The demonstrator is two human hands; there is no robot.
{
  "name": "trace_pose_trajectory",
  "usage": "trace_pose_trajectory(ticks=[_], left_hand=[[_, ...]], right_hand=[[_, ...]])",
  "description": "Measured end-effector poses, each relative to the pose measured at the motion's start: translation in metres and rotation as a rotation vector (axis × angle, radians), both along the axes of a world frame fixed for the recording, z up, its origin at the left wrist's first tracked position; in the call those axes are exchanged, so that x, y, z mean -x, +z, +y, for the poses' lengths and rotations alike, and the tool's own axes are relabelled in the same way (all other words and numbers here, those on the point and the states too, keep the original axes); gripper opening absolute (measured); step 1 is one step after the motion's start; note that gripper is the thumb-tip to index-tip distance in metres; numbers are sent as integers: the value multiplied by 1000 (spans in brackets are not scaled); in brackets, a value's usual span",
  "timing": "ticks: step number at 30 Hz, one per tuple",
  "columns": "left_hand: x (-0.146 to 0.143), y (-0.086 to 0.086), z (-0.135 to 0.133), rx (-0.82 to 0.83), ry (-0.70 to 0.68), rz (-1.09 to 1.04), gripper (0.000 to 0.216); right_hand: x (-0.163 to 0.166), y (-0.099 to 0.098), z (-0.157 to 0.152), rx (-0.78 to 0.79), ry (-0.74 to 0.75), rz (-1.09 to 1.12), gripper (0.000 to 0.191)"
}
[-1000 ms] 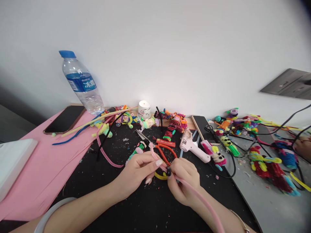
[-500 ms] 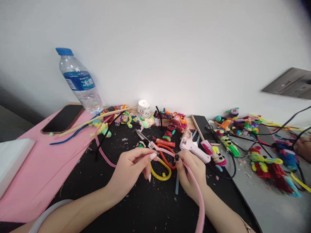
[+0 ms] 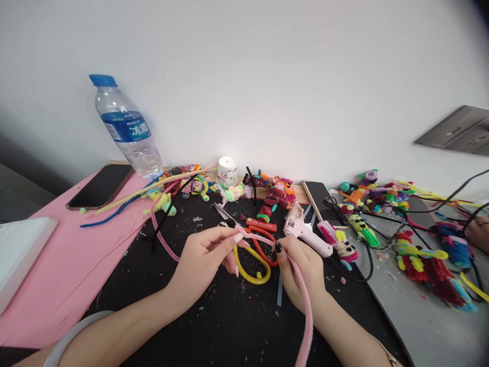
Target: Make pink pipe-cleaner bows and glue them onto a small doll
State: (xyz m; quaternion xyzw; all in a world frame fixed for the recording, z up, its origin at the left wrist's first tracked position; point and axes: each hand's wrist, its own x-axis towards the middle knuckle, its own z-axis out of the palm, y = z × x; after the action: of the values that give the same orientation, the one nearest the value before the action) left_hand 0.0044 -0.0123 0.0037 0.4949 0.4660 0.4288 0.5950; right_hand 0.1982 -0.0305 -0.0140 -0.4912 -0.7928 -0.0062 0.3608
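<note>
A pink pipe cleaner [image 3: 304,300] runs between my two hands, its long tail hanging toward the front edge of the view. My left hand [image 3: 208,260] pinches it near one end, with a short tip sticking up past the thumb. My right hand [image 3: 300,270] grips it a little farther along, between thumb and forefinger. Just behind the fingers lie scissors [image 3: 252,280] with one yellow and one red handle, blades pointing up and left. A red stick-like packet [image 3: 261,226] lies beyond them. The pale pink glue gun [image 3: 311,238] rests behind my right hand.
Fuzzy pipe-cleaner figures [image 3: 277,199] line the wall and the right side. A water bottle [image 3: 128,127] and a phone [image 3: 100,186] stand and lie left; another phone [image 3: 321,201] lies right. A paper cup [image 3: 227,171] is upside down. Black cables [image 3: 370,265] cross the right side; another person's hand [image 3: 479,232] shows there.
My left fingers have closed on the pipe cleaner's end, where they were looser just before. The hanging tail has swung left. My right hand has stayed nearly in place.
</note>
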Motion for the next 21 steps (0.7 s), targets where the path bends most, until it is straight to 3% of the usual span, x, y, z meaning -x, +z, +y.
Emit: trace_pose_trajectory(ticks=[21], left_hand=[[-1, 0, 4, 15, -14, 12, 21]], right_hand=[[0, -1, 3, -46, -29, -50, 20]])
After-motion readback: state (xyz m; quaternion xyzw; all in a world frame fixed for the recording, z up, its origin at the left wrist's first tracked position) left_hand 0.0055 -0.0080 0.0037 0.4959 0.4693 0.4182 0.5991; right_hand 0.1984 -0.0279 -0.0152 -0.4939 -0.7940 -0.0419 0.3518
